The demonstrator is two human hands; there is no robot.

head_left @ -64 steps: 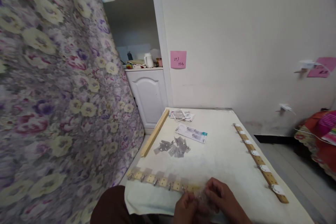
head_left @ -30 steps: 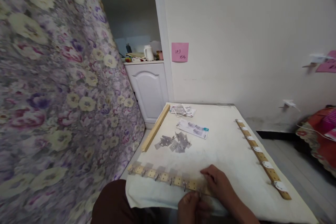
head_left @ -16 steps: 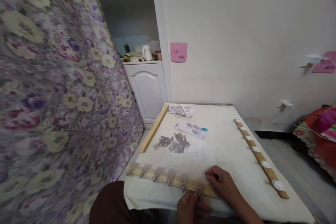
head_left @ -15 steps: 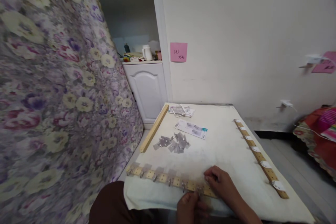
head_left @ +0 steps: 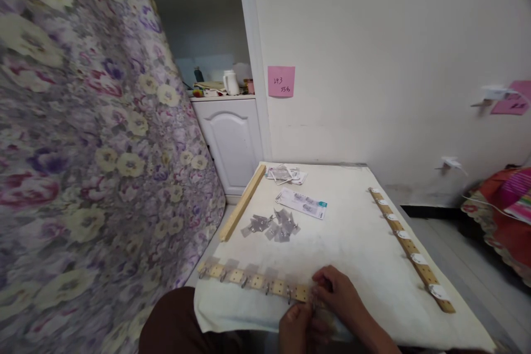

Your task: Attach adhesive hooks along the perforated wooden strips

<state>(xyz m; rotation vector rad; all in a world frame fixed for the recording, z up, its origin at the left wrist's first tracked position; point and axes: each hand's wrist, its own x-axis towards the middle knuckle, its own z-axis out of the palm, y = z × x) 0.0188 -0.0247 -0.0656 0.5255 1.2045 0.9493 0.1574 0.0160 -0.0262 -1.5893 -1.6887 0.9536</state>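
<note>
A pale wooden strip with dark holes (head_left: pixel 257 281) lies along the front edge of the table. Several clear adhesive hooks (head_left: pixel 245 281) sit in a row on it, their metal hooks hanging over its near edge. At the strip's right part, my left hand (head_left: pixel 295 323) is closed from below, its fingertips pinching a clear hook at the near edge. From the right, my right hand (head_left: pixel 342 296) reaches over the strip with curled fingers, thumb and forefinger on that same hook. Both hands mostly hide this hook and the strip's right end.
Loose clear hooks (head_left: pixel 280 225) lie in a pile mid-table. Behind are a hook package (head_left: pixel 302 203) and further packaging (head_left: pixel 286 175). A bare wooden bar (head_left: pixel 243 203) lies at the left edge. On the right is a wooden strip with white hooks (head_left: pixel 409 246).
My right hand has moved left along the strip, and its fingertips now meet the hook at my left hand. My left hand has stayed almost in place.
</note>
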